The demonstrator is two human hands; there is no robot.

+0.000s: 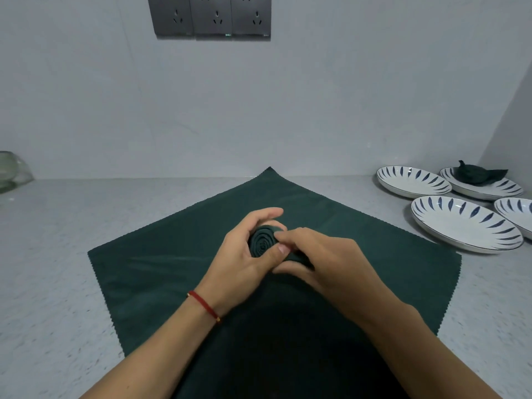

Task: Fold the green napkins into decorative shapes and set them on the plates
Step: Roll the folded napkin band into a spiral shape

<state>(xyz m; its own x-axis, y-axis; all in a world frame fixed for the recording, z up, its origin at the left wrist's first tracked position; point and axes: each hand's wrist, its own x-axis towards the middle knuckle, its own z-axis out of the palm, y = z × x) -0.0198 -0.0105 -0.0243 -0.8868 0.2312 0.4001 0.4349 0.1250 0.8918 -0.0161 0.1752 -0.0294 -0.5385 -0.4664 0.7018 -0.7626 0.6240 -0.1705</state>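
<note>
A dark green napkin rolled into a tight spiral [261, 240] stands on end at the middle of the counter. My left hand [244, 260] curls around its left side. My right hand [319, 260] pinches its loose tail on the right. Under both hands a second green napkin [161, 269] lies flat, one corner pointing at the wall. At the back right stand several white plates with blue leaf marks, one of them [460, 223] nearest. The far plate [501, 190] carries a folded green napkin [478, 172].
The speckled grey counter [51, 254] meets a pale wall at the back and a side wall at the right. A glass vessel [10, 171] sits at the far left edge. Dark wall sockets [210, 17] hang above.
</note>
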